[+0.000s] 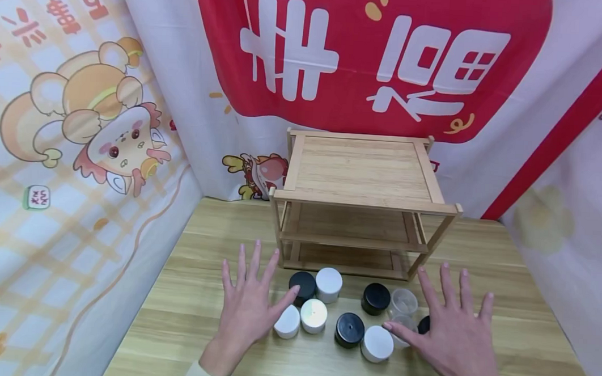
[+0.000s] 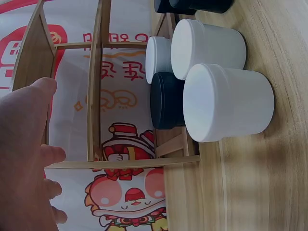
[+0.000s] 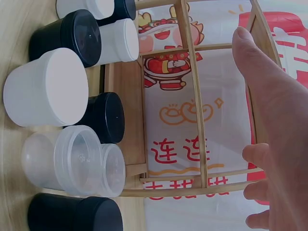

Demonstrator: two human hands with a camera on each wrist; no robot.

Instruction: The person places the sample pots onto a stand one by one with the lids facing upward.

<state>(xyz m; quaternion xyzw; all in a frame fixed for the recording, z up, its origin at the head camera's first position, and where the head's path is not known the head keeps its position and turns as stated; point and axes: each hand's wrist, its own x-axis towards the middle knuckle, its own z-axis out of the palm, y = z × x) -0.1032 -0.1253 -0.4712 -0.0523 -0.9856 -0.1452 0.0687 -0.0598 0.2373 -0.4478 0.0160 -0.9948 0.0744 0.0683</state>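
Observation:
My left hand is held over the table with its fingers spread, nothing in it. Its thumb overlaps a black jar and a white jar in the head view. My right hand, also spread and holding nothing, hovers at the right of the jars, its thumb reaching over a white jar. A black jar is partly hidden by that hand in the head view. Two clear jars stand beside it. Between the hands are more lidded jars, such as a black jar and a white jar.
Behind the jars stands a three-tier wooden rack, near the back of the wood-grain table. Printed cloth hangs behind it and along both sides.

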